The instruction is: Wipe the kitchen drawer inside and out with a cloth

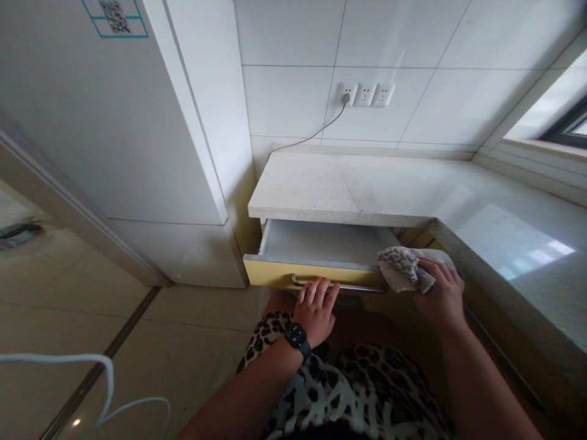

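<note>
A yellow-fronted drawer (275, 271) stands pulled out from under the countertop, showing its light grey inside. My left hand (316, 311), with a black watch on the wrist, has its fingers hooked over the metal drawer handle (360, 288), near the middle of the drawer front. Bunched in my right hand (443, 290) is a greyish-brown cloth (398, 269), held at the drawer's right front corner. Whether the cloth touches the drawer edge I cannot tell. The fingertips of my right hand are partly hidden in its folds.
A pale stone countertop (321, 183) overhangs the drawer and turns toward me on the right. The tall white cabinet (192, 122) stands at left. A grey cord (302, 141) runs from a wall socket (365, 95). A white cable (107, 379) crosses the lower left.
</note>
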### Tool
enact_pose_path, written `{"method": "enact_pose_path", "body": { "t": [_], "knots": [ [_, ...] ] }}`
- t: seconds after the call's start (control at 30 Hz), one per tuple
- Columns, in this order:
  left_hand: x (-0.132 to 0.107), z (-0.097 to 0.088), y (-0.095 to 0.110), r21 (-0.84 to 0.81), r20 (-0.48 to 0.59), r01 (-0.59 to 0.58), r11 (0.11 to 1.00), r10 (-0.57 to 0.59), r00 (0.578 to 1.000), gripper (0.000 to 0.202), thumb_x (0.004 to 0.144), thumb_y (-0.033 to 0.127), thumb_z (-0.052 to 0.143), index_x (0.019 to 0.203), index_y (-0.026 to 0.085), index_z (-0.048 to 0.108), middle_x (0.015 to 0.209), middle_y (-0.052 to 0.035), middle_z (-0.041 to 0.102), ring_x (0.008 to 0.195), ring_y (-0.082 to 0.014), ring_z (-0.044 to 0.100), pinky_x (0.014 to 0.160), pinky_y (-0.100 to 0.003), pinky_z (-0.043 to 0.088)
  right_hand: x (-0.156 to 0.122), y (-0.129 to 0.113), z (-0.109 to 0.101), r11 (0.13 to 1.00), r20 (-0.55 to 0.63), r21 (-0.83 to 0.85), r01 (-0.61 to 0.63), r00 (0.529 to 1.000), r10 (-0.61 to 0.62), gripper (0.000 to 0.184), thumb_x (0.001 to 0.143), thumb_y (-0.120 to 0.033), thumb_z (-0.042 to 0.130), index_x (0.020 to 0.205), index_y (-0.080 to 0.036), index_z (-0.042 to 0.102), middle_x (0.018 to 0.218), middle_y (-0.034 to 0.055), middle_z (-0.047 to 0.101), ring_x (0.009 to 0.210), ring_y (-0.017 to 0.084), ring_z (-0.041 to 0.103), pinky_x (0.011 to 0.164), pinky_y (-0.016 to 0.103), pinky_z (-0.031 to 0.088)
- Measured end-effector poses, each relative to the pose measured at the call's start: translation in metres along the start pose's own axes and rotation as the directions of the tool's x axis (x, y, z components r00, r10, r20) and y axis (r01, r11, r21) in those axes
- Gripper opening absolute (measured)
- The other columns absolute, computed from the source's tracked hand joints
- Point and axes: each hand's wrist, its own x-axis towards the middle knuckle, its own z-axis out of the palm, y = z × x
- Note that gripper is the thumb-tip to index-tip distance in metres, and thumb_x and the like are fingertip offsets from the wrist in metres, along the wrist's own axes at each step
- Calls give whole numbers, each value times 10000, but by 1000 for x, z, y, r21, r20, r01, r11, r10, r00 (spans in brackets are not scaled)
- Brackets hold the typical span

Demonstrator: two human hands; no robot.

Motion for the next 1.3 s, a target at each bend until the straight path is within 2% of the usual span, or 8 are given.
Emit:
{"method": "enact_pose_path", "body": {
  "t": [0.4, 0.57, 0.73, 0.83, 0.93, 1.07, 1.2, 1.3],
  "knots": [
    [-1, -1, 0, 19, -9, -15, 1000, 15, 1000, 727, 837, 222, 587, 1527, 264, 362, 1511, -32, 440, 1426, -238, 314, 1213, -464, 235, 6, 16, 3, 997, -68, -59, -56, 996, 52, 531, 679, -262, 536, 1204, -233, 617, 1166, 139, 682, 1111, 347, 553, 905, 484, 386],
    [-2, 1, 0, 10, -12, -15, 1000, 15, 1000, 738, 833, 233, 607, 1528, 259, 357, 1514, -43, 437, 1422, -247, 317, 1207, -473, 241, -18, -41, 6, 990, -144, -2, -139, 980, 137, 509, 713, -235, 534, 1219, -217, 590, 1218, 129, 661, 1127, 353, 552, 954, 501, 376],
    [-5, 5, -1, 38, -7, -3, 999, 3, 1000, 637, 825, 273, 645, 1437, 225, 476, 1469, -88, 474, 1384, -282, 355, 1192, -494, 255, -37, -116, 0, 992, 65, 87, 90, 993, -96, 477, 832, -219, 548, 1303, -293, 561, 1312, 68, 632, 1249, 302, 504, 1090, 497, 265],
    [-7, 6, -2, 59, -5, -6, 998, 7, 1000, 550, 819, 263, 652, 1357, 206, 548, 1469, -106, 474, 1366, -303, 373, 1186, -506, 258, -35, -129, -4, 976, 132, 119, 180, 972, -195, 477, 872, -207, 545, 1336, -320, 552, 1338, 43, 625, 1276, 283, 486, 1127, 498, 212],
    [-6, 4, -1, 42, -1, -12, 999, 12, 1000, 618, 834, 226, 625, 1435, 230, 482, 1475, -82, 477, 1382, -287, 366, 1185, -504, 261, -30, -106, -5, 985, 108, 76, 156, 981, -164, 500, 860, -201, 557, 1347, -315, 555, 1351, 41, 620, 1271, 282, 484, 1125, 496, 218],
    [-3, 2, 2, 23, -25, -9, 1000, 10, 1000, 684, 855, 178, 578, 1508, 268, 395, 1499, -39, 467, 1408, -255, 352, 1194, -488, 253, -28, -36, -3, 996, -94, -27, -84, 992, 81, 461, 830, -234, 563, 1290, -241, 593, 1316, 89, 629, 1226, 300, 493, 1066, 489, 287],
    [-3, 4, 4, 28, -60, -3, 1000, 5, 998, 646, 865, 168, 566, 1490, 264, 433, 1481, -42, 493, 1399, -255, 374, 1194, -487, 252, -31, 18, 6, 952, -330, 45, -303, 895, 300, 399, 796, -252, 543, 1181, -171, 605, 1175, 134, 640, 1105, 293, 532, 989, 462, 386],
    [-3, 6, 4, 27, -74, -6, 1000, 8, 997, 622, 878, 162, 549, 1483, 261, 448, 1472, -47, 503, 1391, -257, 385, 1193, -493, 247, -37, 22, 18, 924, -368, 176, -340, 847, 382, 508, 793, -255, 507, 1290, -152, 500, 1199, 154, 585, 1131, 299, 523, 981, 496, 406]
  ]
}}
